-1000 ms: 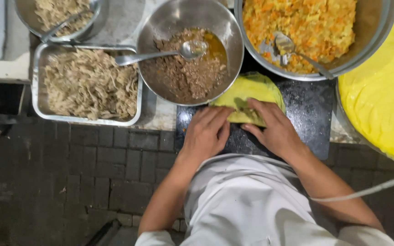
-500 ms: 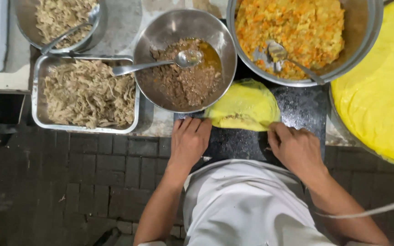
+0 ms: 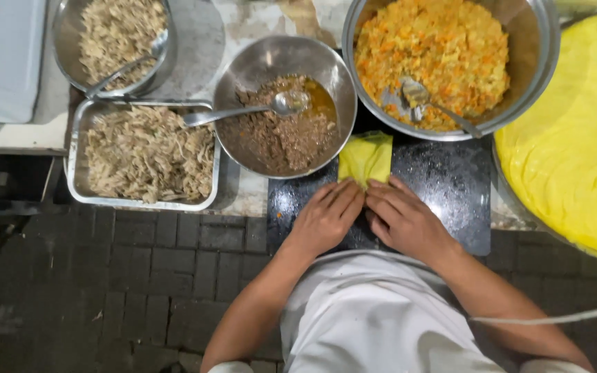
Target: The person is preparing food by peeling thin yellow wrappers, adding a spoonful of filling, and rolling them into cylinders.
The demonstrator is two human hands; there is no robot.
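Note:
A yellow wrapper [image 3: 365, 157], folded into a narrow strip, lies on a black board [image 3: 443, 186] in front of me. My left hand [image 3: 327, 217] and my right hand [image 3: 403, 219] lie side by side, palms down, with their fingertips pressing on the near end of the wrapper. Both sets of fingers are flat and close together. The filling inside the wrapper is hidden.
Behind the board stand a steel bowl of brown minced filling [image 3: 285, 131] with a spoon, a big bowl of orange shredded mix [image 3: 437, 52] with a spoon, a tray of pale shredded meat [image 3: 146, 153], another bowl of it [image 3: 115, 38], and a yellow stack of wrappers [image 3: 575, 138] at right.
The open round wrapper has been folded in from both sides into a narrow strip. My hands, apart half a second ago, have come together onto its near end.

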